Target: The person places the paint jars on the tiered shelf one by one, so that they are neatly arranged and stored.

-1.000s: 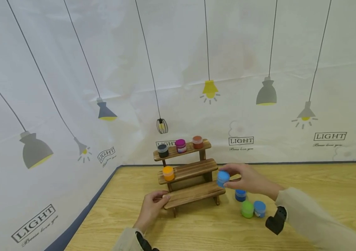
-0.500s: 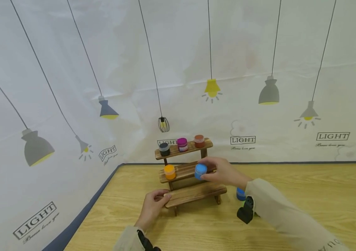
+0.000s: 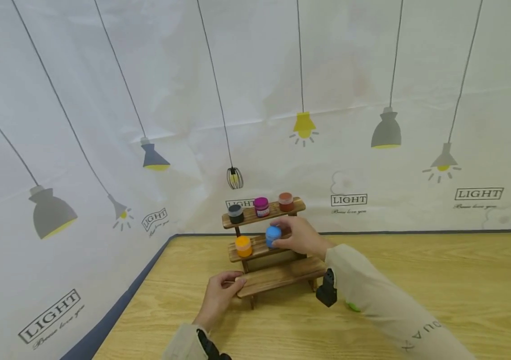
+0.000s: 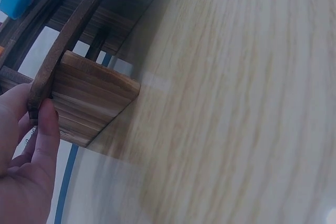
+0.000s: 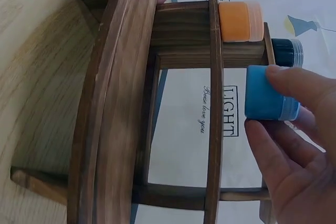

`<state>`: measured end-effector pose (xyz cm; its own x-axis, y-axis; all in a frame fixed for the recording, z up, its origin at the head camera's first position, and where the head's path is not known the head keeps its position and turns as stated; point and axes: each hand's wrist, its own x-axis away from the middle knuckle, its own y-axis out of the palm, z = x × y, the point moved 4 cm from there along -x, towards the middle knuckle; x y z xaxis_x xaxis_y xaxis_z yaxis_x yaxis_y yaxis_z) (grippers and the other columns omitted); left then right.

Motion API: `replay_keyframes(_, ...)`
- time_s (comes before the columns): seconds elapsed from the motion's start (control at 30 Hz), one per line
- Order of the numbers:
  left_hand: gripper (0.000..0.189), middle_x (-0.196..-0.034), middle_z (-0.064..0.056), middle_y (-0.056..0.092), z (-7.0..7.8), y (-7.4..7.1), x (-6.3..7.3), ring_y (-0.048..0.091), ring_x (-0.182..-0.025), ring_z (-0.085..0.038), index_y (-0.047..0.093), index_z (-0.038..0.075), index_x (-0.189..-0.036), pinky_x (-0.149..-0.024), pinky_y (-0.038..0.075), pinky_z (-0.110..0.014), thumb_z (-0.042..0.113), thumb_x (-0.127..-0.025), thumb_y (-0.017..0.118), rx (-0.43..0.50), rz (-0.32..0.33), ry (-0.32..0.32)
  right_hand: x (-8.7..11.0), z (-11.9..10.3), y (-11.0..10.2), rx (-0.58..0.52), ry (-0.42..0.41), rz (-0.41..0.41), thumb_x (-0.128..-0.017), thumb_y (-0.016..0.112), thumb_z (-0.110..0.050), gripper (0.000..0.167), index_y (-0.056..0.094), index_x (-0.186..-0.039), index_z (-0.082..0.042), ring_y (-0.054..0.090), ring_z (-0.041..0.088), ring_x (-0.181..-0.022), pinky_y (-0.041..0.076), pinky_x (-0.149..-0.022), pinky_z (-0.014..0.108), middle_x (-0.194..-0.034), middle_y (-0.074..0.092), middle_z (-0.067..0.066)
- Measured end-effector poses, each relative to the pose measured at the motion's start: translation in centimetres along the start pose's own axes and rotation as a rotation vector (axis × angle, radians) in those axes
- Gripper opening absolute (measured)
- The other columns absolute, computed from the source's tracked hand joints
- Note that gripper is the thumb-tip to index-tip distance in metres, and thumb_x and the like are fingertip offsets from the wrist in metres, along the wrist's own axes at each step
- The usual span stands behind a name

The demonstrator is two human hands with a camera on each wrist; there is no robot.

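A three-tier wooden stand [image 3: 282,277] is on the table. The left end of its lowest tier is pinched between thumb and fingers of my left hand [image 3: 218,299], plain also in the left wrist view. My right hand [image 3: 304,238] grips a light blue paint jar [image 3: 273,236] over the middle tier. A gap shows between this jar [image 5: 264,94] and the tier in the right wrist view. To its left on that tier stands an orange jar [image 3: 243,246]. Along the top tier are a black jar [image 3: 236,214], a magenta jar [image 3: 261,207] and a reddish-brown jar [image 3: 286,202].
A sliver of a green jar [image 3: 353,306] shows on the wooden table [image 3: 440,285] beneath my right sleeve, which hides whatever else lies there. Behind the stand hangs a pale backdrop [image 3: 255,100] printed with lamps, close to the top tier.
My right hand has carried the light blue jar leftward from beside the stand to above the middle tier. My sleeve now covers the blue jars on the table. The left hand keeps its grip.
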<state>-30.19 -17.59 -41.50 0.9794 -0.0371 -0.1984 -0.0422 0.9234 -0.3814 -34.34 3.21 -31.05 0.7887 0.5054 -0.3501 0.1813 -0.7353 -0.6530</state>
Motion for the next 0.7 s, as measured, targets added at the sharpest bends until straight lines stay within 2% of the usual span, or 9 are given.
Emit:
replay_keyframes(0.37, 0.028, -0.098, -0.016, 0.061, 0.3, 0.0, 0.2, 0.058, -0.077, -0.017, 0.063, -0.006, -0.102, -0.064, 0.047, -0.024, 0.015, -0.084, 0.062, 0.003, -0.009, -0.005, -0.5, 0.6, 1.1, 0.03, 0.128, 0.04, -0.077, 0.069, -0.008, 0.043, 0.054, -0.115, 0.001, 0.057, 0.022, -0.09, 0.045, -0.08, 0.035, -0.101, 0.06, 0.012)
replay_keyframes(0.47, 0.028, -0.099, -0.017, 0.06, 0.2, 0.0, 0.2, 0.059, -0.078, -0.017, 0.063, -0.006, -0.102, -0.064, 0.048, -0.025, 0.015, -0.084, 0.061, 0.003, -0.013, -0.017, -0.5, 0.7, 1.3, 0.025, 0.139, 0.036, -0.077, 0.068, -0.008, 0.041, 0.054, -0.115, 0.0, 0.058, 0.022, -0.09, 0.046, -0.08, 0.035, -0.101, 0.061, 0.011)
replay_keyframes(0.7, 0.028, -0.1, -0.016, 0.06, 0.3, 0.0, 0.2, 0.059, -0.078, -0.016, 0.063, -0.005, -0.103, -0.065, 0.048, -0.025, 0.016, -0.084, 0.061, 0.002, -0.014, -0.032, -0.5, 1.3, 1.7, -0.025, 0.101, 0.033, -0.078, 0.067, -0.008, 0.039, 0.055, -0.113, 0.003, 0.058, 0.022, -0.091, 0.047, -0.079, 0.033, -0.101, 0.061, 0.012)
